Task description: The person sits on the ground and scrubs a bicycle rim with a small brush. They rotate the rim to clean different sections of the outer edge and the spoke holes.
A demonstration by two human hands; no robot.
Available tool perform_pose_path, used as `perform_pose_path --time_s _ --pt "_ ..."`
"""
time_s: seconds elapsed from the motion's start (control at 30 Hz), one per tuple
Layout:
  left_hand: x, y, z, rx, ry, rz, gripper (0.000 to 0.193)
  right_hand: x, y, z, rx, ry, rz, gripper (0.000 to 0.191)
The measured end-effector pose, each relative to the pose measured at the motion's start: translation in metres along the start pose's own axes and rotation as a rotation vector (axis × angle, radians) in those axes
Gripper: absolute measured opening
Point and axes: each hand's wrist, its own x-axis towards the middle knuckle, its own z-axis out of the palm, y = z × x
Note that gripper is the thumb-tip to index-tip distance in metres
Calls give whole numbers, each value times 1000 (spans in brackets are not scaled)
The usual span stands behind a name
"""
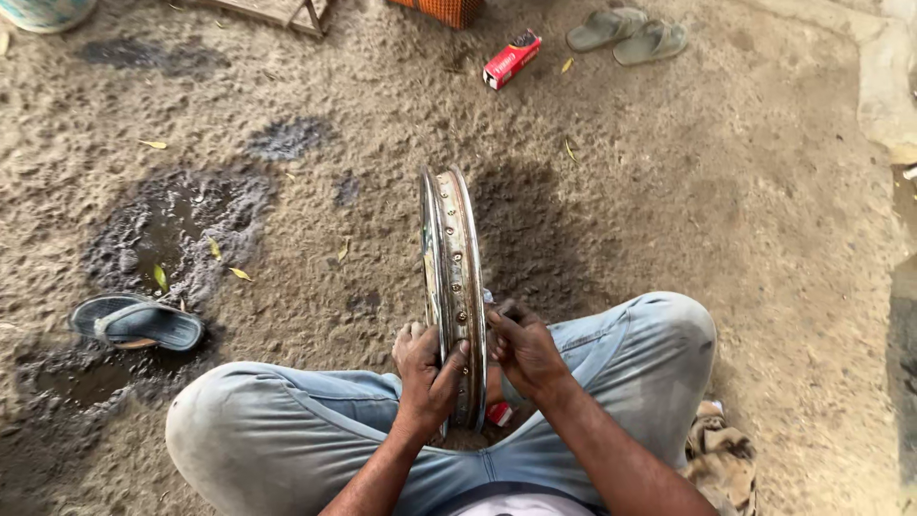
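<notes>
Sand is spreading wide and rough around the seated person, leaving open ground on every side. At the far left a blue flip-flop (138,322) is lying beside a dark wet patch (177,234) of churned soil scattered with small yellow leaves. The left hand (427,368) is wrapping its fingers over the near edge of a bare metal wheel rim (453,277), which is standing upright on the ground between the knees, thin, shiny and studded with spoke holes. The right hand (522,349) is closing against the rim's other side, pinching something too small to make out. Farther back a red cardboard box (512,58) is lying shut, its contents hidden, near a pair of grey sandals (628,35). A crumpled cloth (721,457) is sitting by the right thigh.
</notes>
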Motion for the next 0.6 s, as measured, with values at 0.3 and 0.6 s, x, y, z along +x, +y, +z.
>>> perform_pose_path --time_s 0.3,0.6 --pt "-1 -6 7 -25 5 31 19 -61 57 -15 123 28 126 13" --pt "-1 -23 13 -190 -6 -102 24 -83 33 15 -824 -10 -377 34"
